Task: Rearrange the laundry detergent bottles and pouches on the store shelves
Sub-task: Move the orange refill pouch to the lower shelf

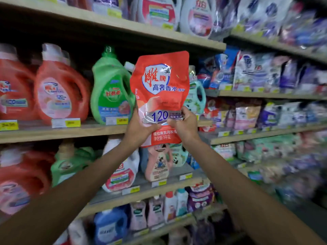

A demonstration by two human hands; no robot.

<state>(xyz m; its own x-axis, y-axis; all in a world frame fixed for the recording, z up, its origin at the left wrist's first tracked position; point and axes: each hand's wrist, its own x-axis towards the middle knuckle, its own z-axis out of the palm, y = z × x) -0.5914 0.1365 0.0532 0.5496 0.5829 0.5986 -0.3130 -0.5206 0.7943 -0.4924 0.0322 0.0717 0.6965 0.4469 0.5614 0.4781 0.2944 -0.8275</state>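
A red detergent pouch (161, 85) with white and blue print is held upright in front of the middle shelf (53, 132). My left hand (139, 129) grips its lower left edge, and my right hand (184, 123) pinches its lower right side. Behind the pouch stand a green bottle (110, 91) and a pale teal bottle (196, 96). Two red bottles (60, 91) fill the left of that shelf. The pouch hides what stands directly behind it.
Above, white bottles (159, 13) line the top shelf. Below are a white bottle (122, 172), a pink bottle (157, 163) and more red and green ones. To the right, narrower shelves (265, 93) hold several blurred pouches. Yellow price tags run along shelf edges.
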